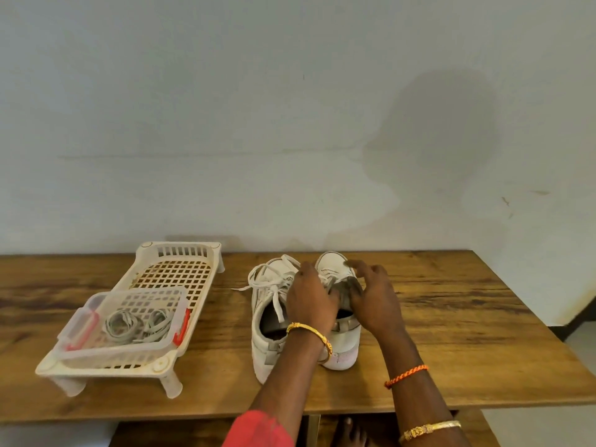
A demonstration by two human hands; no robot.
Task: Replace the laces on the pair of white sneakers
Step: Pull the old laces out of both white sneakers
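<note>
- Left of the sneakers, the clear box (pixel 129 321) of spare laces (pixel 137 324) sits on a cream rack (pixel 180 272); those laces look soft and limp, so pinch them by a stiff tip.
- The left sneaker (pixel 269 317) keeps its bow; pull a loose end.
- Your left hand (pixel 311 300) rests curled on the right sneaker (pixel 342 317), seemingly pinching its lace.
- Your right hand (pixel 375 296) touches the tongue, fingers loosely spread. The shoes look light; steady them.
</note>
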